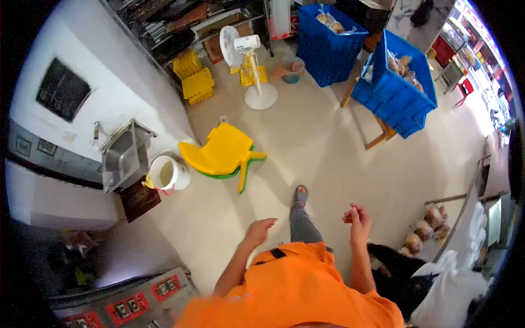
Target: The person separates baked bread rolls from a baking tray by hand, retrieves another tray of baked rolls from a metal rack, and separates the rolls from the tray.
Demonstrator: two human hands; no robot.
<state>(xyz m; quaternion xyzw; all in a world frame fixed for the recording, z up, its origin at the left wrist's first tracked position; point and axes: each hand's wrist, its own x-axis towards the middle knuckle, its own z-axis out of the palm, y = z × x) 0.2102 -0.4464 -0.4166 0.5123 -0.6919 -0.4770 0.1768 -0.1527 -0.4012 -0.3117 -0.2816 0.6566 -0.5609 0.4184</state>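
Note:
Out in front of the orange shirt [295,279], my left hand [260,230] hangs over the floor with its fingers stretched to the right and nothing in it. My right hand [358,221] is raised on the other side, its fingers loosely bent and apart, also holding nothing. Neither hand touches an object. Between them a leg in grey trousers [303,227] steps forward, with a grey sandal [301,195] on the foot. Ahead and to the left of my left hand stands a yellow and green plastic chair [221,150].
A white bucket [169,175] stands below a steel sink [124,153] at the left. Farther off are a white fan [261,95], yellow trays [197,85] and blue crates [328,54] holding bagged goods. White plastic bags [451,290] and a dark shape lie at the lower right.

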